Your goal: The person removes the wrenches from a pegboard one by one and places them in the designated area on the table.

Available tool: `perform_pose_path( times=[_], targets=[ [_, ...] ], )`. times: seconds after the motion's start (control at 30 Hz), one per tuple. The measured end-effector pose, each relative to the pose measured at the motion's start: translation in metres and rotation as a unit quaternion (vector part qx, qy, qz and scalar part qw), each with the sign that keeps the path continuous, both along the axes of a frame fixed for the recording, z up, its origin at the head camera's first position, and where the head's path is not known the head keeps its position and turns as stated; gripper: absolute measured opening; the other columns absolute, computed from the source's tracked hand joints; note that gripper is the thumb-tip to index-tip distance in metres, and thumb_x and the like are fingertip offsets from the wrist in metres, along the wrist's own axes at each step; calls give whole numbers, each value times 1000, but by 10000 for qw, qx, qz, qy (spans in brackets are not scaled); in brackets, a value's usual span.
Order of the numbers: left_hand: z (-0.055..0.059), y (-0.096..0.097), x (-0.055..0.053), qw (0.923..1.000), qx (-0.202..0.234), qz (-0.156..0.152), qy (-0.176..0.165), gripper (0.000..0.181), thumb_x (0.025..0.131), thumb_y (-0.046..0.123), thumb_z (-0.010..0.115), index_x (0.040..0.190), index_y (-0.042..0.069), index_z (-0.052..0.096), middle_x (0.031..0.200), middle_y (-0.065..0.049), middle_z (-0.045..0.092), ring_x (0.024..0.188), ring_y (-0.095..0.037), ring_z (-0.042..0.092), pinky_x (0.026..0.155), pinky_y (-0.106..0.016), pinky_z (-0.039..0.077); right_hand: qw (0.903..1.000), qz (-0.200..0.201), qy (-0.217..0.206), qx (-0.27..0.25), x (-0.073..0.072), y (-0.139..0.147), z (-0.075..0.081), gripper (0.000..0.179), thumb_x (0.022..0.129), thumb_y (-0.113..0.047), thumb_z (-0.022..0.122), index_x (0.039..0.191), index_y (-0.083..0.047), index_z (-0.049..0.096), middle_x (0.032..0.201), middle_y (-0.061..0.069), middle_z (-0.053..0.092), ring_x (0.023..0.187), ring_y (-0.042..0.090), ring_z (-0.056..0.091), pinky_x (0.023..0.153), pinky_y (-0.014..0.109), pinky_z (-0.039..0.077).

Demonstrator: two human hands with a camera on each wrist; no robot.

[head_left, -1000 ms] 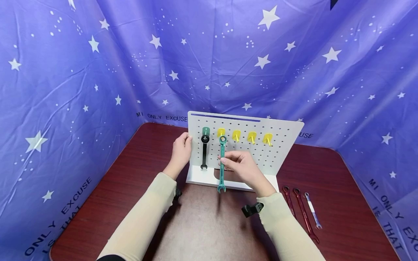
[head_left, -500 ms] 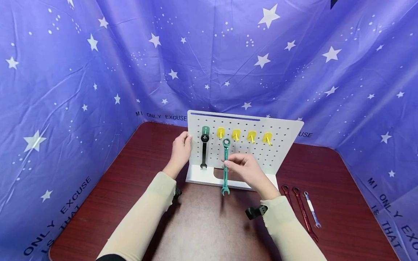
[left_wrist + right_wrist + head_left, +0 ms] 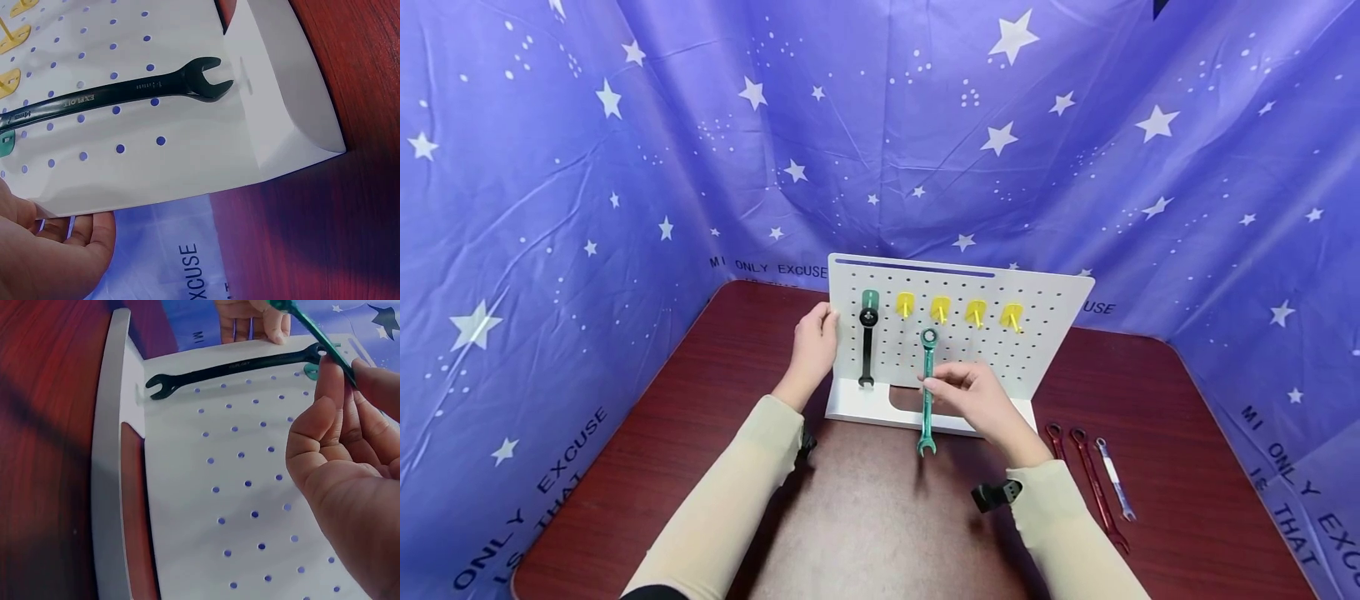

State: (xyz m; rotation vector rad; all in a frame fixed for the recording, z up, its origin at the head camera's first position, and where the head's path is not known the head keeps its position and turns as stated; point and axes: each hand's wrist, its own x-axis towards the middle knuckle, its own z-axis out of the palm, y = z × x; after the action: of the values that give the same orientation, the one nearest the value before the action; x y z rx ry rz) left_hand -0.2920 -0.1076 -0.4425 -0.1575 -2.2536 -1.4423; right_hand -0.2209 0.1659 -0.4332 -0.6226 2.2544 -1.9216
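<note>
Starry blue-purple curtains (image 3: 880,150) surround the red-brown bench (image 3: 865,517) I'm watching from afar. Compared with a second ago, I see the green wrench (image 3: 927,408) lower and farther right, clear of the leftmost yellow hook (image 3: 906,303) it overlapped then; ring end up before the white pegboard (image 3: 970,346), it's pinched by the right hand's (image 3: 988,404) fingers. The left hand (image 3: 814,343) still pinches the pegboard's left edge between fingers and thumb.

Starry blue curtains (image 3: 850,75) hang around a reddish-brown table (image 3: 880,517)
</note>
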Motion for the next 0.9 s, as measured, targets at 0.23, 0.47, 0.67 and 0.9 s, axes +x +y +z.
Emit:
perform_pose_path(
  times=[0.23,0.47,0.67,0.9],
  targets=[
    [-1,0,-1,10000,33,40,-12,14,104,4,53,94,-1,62,68,-8,44,66,-25,45,62,-37,39,9994,71,-238,-243,4,8,-6,19,98,-6,68,108,10,71,97,19,72,85,16,69,83,51,55],
    [1,1,0,10000,58,35,-52,14,104,4,53,95,-1,62,69,-9,46,67,-26,47,63,-37,40,9996,-11,-217,-199,7,14,-6,17,98,-4,67,106,11,70,95,25,70,82,15,69,80,47,57],
    [2,1,0,10000,70,22,-51,14,104,3,53,94,-1,62,69,-9,47,68,-27,48,64,-37,41,9999,-93,-109,-38,7,21,-10,17,98,-4,67,105,11,70,99,37,65,82,15,69,81,48,57],
    [2,1,1,9999,71,-7,-86,15,105,4,53,94,-1,62,68,-8,45,68,-26,47,63,-37,40,9985,-292,112,453,9,31,-14,18,99,-8,68,105,7,72,92,18,72,82,19,70,79,39,58]
  ],
)
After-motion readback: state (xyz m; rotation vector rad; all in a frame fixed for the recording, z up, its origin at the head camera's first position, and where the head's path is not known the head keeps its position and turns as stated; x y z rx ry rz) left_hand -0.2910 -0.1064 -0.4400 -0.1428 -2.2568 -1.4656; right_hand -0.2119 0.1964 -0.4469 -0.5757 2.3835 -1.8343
